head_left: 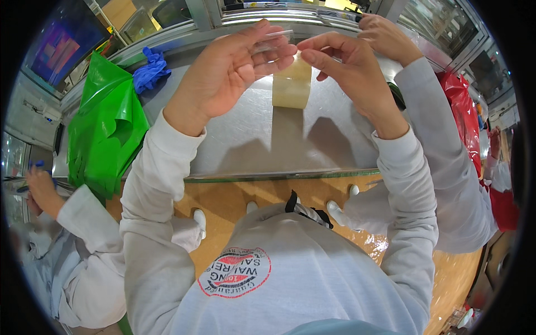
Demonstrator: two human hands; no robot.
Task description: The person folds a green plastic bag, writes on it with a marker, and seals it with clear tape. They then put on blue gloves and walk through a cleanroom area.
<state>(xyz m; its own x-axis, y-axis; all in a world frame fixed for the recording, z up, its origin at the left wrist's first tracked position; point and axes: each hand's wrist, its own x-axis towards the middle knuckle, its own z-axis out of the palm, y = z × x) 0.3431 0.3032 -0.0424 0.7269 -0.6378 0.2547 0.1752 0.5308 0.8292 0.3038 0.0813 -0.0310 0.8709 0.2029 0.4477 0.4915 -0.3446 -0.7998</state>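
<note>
My left hand is raised over the metal table, palm turned up. A narrow, see-through plastic piece lies between its thumb and fingers; whether it is a tube or a folded strip I cannot tell. Close beside it, my right hand has thumb and forefinger drawn together in a pinch, and what they grip is too small to make out. Just below the fingertips of both hands is a wide roll of clear, yellowish tape, its upper part hidden by the fingers.
A green plastic bag and a crumpled blue glove lie on the left of the metal table. A co-worker's hand reaches over the right side, near a red plastic bag. Another person's hand shows at far left.
</note>
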